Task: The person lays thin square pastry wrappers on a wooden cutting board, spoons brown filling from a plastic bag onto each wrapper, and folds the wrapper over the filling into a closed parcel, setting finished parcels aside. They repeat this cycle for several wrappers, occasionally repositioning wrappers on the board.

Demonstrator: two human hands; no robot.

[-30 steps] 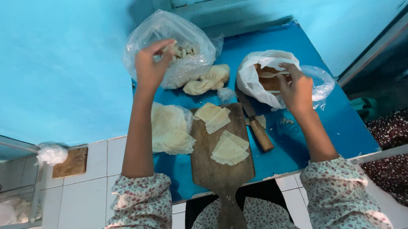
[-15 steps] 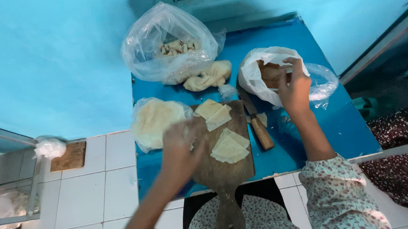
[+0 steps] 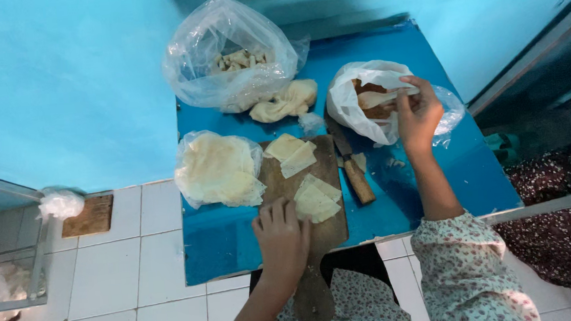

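Head view: person at a blue table.
Left hand: fingers loosely spread, resting on the wooden board, fingertips touching the pale dough squares.
Knife: just beside the board's right edge.
Flat clear packet: left of board, pale sheets inside.
Right hand: fingers pinching the white bag at its rim.
Big clear bag: far corner, puffed, pale pieces inside.

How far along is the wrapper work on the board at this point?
Looks done: two small stacks of cut wrappers lie on the wooden board. In hand: the left hand rests on the board beside the nearer stack, and the right hand reaches into the white bag. Left: a bagged pile of sheets and a dough lump.
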